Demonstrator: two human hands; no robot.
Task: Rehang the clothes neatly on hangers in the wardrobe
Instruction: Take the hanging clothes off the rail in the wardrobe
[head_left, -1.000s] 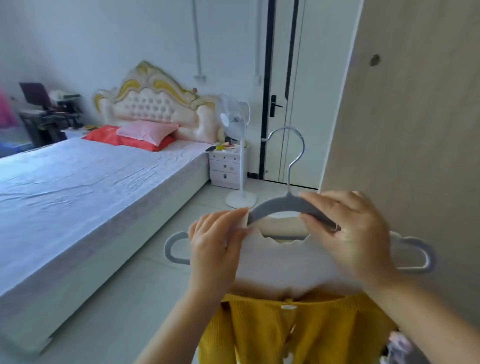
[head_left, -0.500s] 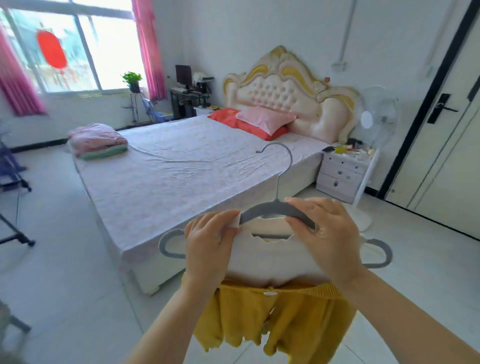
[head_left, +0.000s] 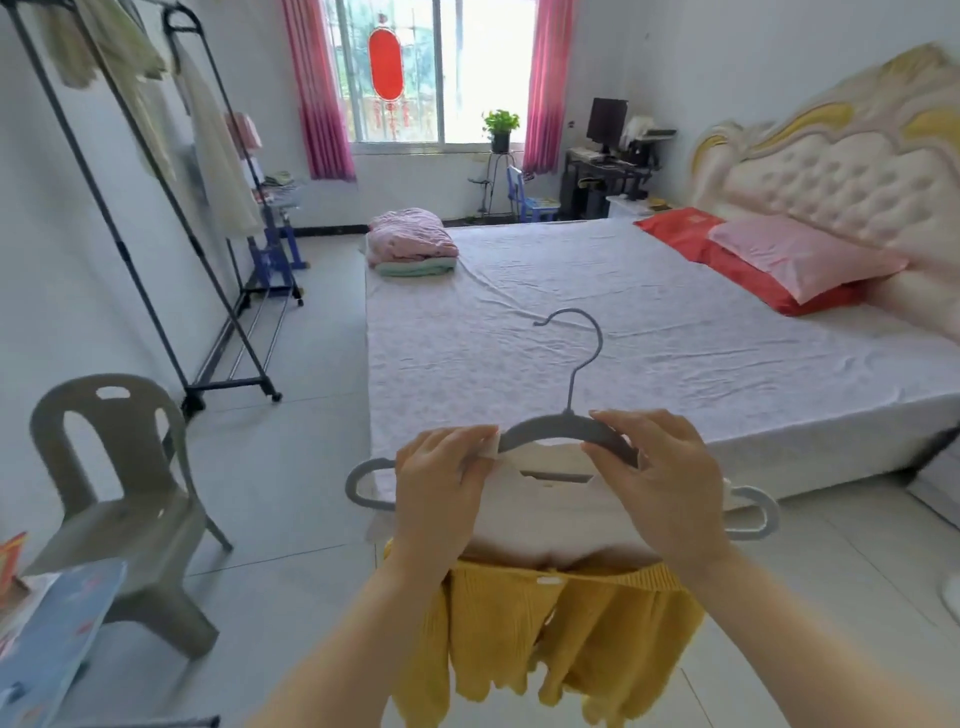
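A cream-and-yellow garment (head_left: 550, 525) hung on a grey hanger (head_left: 563, 434) at the near end of the bed (head_left: 649, 332), the left hand (head_left: 441, 488) pinching its collar, the right hand (head_left: 670, 483) gripping the hanger's shoulder, forearms extended.

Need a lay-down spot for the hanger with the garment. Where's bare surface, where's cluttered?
Free: the bed sheet between the folded bedding at the foot and the pillows at the headboard. The grey chair seat is bare too. Crowded: bottom-left corner, papers.
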